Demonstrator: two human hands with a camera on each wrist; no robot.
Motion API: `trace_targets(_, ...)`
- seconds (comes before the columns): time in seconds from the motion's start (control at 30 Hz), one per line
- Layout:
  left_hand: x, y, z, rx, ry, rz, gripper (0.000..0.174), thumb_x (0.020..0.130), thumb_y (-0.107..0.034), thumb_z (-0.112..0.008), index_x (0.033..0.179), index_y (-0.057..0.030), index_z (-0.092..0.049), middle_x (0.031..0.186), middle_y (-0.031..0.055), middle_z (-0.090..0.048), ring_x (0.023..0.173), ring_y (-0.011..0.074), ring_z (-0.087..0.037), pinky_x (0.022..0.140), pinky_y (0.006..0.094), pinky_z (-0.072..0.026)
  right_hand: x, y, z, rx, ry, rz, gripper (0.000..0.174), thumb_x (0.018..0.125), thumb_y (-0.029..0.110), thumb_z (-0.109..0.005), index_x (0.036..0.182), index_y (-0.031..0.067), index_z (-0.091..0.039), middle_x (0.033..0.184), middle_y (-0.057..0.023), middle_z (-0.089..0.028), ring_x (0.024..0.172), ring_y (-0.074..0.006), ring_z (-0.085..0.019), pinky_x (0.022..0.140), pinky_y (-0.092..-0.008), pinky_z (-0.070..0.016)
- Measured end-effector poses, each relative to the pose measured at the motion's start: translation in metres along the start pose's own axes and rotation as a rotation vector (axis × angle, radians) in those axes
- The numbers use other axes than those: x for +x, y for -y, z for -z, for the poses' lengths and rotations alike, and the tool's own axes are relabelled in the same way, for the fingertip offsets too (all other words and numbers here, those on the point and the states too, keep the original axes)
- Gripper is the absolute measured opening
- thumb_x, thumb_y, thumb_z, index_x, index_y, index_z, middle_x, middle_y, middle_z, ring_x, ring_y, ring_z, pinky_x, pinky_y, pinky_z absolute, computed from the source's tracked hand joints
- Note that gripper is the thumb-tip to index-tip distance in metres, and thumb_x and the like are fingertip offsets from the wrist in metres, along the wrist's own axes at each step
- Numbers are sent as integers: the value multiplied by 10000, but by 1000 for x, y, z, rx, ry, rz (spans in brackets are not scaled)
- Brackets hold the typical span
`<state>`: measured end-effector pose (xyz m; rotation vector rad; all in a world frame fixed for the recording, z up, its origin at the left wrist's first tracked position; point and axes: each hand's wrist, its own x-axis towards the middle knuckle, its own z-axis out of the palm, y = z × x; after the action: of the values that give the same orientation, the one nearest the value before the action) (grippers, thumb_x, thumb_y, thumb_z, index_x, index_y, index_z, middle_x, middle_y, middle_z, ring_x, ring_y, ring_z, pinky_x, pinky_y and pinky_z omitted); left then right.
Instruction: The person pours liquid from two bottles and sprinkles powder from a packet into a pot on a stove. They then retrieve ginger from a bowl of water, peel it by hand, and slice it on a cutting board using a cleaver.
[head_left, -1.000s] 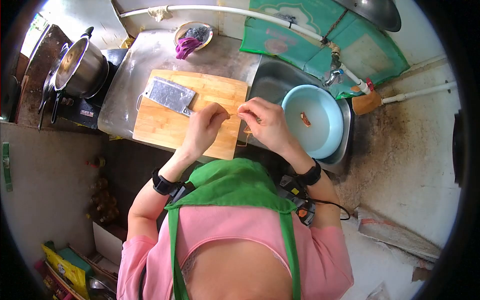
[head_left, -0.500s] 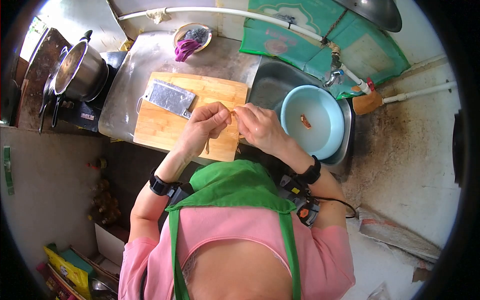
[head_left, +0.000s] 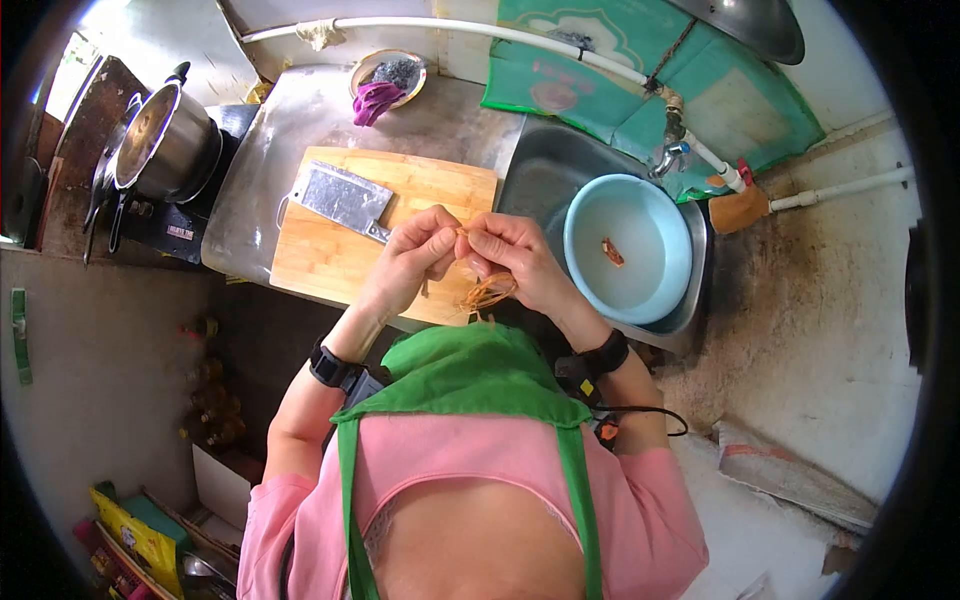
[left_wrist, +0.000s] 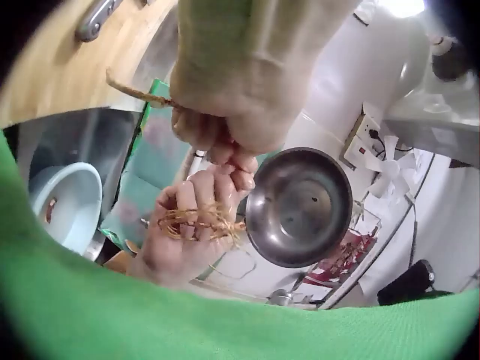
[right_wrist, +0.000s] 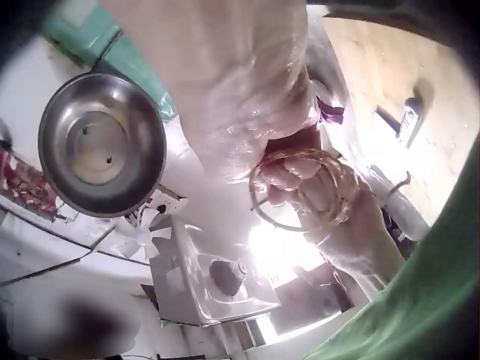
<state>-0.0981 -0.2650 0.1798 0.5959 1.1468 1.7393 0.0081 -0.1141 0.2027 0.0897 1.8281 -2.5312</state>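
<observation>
Over the right front part of the wooden cutting board [head_left: 330,260], my left hand [head_left: 412,258] and right hand [head_left: 515,262] meet at the fingertips. Both pinch thin tan stringy strands between thumb and fingers. A looped bunch of these strands [head_left: 487,292] hangs under my right hand; the left wrist view shows it lying across that hand's fingers. One thicker brown strand end [left_wrist: 135,91] sticks out of my left hand. In the right wrist view the strands form a ring [right_wrist: 271,223] in front of the left hand's fingers. The exact pinch point is hidden by the fingers.
A cleaver [head_left: 345,195] lies on the board. Right of it, a light-blue basin [head_left: 682,255] with water and a reddish-brown piece [head_left: 612,252] stands in the sink [head_left: 530,150]. Behind are a bowl with a purple cloth [head_left: 374,102] and a tap [head_left: 672,150]. A pot [head_left: 165,140] stands left.
My hands, slightly apart a second ago, have come together at the fingertips. The right hand has turned since half a second ago, and more of the strand bunch shows below it.
</observation>
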Motion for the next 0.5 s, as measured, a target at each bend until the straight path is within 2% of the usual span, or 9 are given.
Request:
trace_targets(0.03,0,1,0,141,-44,-33,201,951,-238,-512,829,-81,-540,640,-58,-429,544,29,-320,467,193,-232,2,-4,3,68,-7,-47,202,941,186,-517,872,17,-602,700,5,-542,592,-31,-476,499,-173,-372)
trace_targets(0.1,-2,6,3,166,-83,-41,198,956,-238,-499,833,-84,-518,654,-54,-442,534,31,-306,468,191,-232,3,-4,4,134,-14,-95,191,933,189,-537,895,18,-611,709,-5,-555,609,-35,-495,513,-170,-394)
trace_targets(0.17,-2,5,5,199,-116,-42,196,962,-239,-485,836,-88,-497,668,-50,-455,525,33,-292,469,189,-231,4,2,4,-88,-98,-33,141,911,142,-569,929,9,-615,736,-21,-580,645,-54,-539,535,-178,-441)
trace_targets(0.2,-3,3,6,111,-101,-65,194,965,-231,-479,835,-88,-490,658,-57,-426,524,33,-275,468,192,-219,3,-1,7,-86,-100,-32,141,911,142,-569,929,9,-615,736,-21,-580,645,-54,-539,535,-178,-441)
trace_targets(0.23,-4,3,6,21,-88,-89,191,968,-223,-472,834,-88,-484,648,-64,-397,523,32,-258,466,194,-208,2,-7,12,-122,-173,48,116,898,114,-582,936,8,-612,743,-27,-589,664,-63,-553,541,-180,-453)
trace_targets(0.27,-5,2,6,52,-79,-86,197,972,-223,-464,825,-92,-477,638,-71,-363,524,29,-252,469,194,-206,2,-9,13,-158,-244,128,98,886,86,-595,942,7,-610,751,-34,-597,683,-73,-568,547,-182,-464)
trace_targets(0.43,-4,9,-2,28,-55,-19,202,975,-222,-461,822,-94,-497,645,-78,-361,538,21,-291,475,187,-221,-2,-17,9,24,-262,60,50,881,41,-582,910,8,-607,758,-26,-593,670,-61,-552,530,-174,-452)
trace_targets(0.5,-4,12,-9,136,-59,-29,204,977,-214,-458,816,-93,-489,672,-80,-362,565,18,-300,490,181,-238,0,-25,11,56,-258,68,47,884,37,-576,891,5,-610,764,-22,-595,669,-55,-551,526,-173,-455)
